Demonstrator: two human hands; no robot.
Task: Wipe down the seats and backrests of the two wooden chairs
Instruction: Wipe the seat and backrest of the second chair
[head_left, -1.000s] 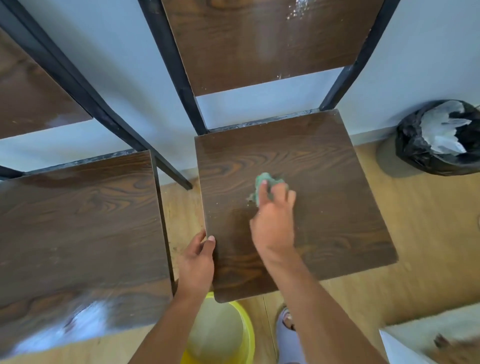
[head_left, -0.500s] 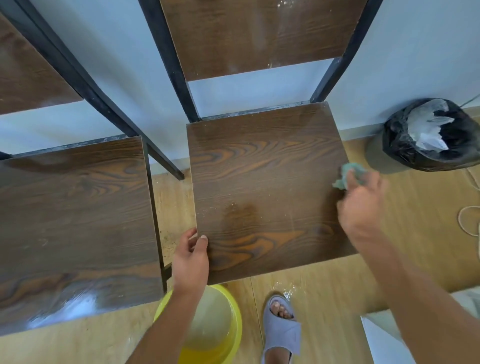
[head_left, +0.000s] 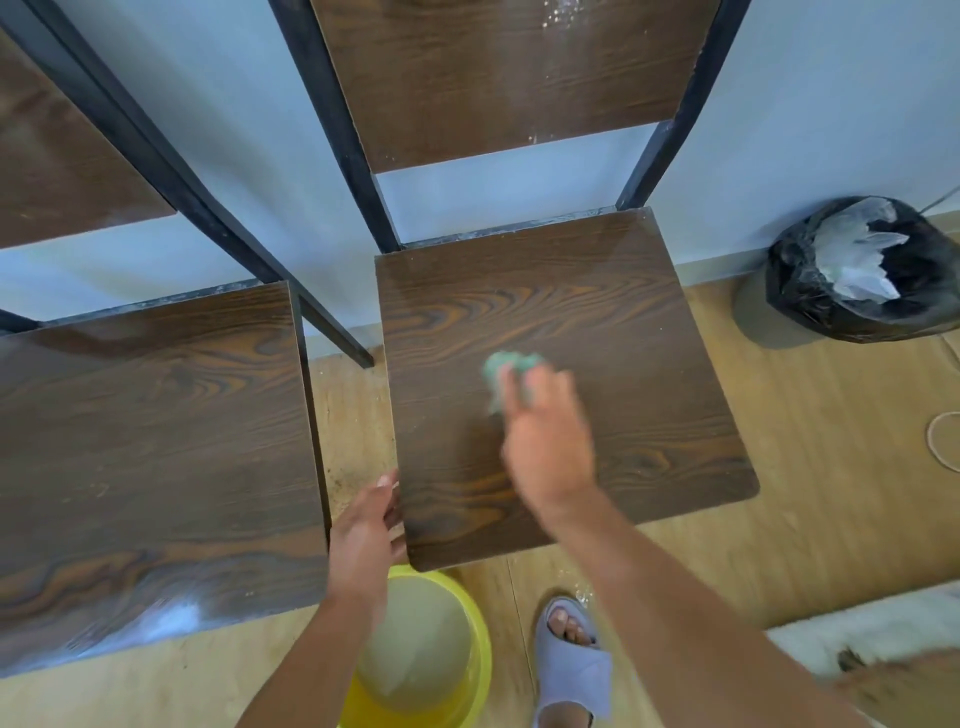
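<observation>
Two dark wooden chairs with black metal frames stand side by side against a pale wall. On the right chair's seat, my right hand presses a green cloth near the seat's middle; the hand is motion-blurred. My left hand grips that seat's front-left edge, fingers curled over it. Streaks and white specks mark the right chair's backrest. The left chair's seat has a wet sheen at its front, and its backrest shows at the upper left.
A yellow bucket of cloudy water sits on the wooden floor under the right seat's front edge. My foot in a grey slipper stands beside it. A bin lined with a black bag stands at the right wall. A cord loop lies on the floor.
My right hand swept the cloth from the seat's middle to its right edge, then back to the middle. My left hand stayed on the seat's front-left edge.
</observation>
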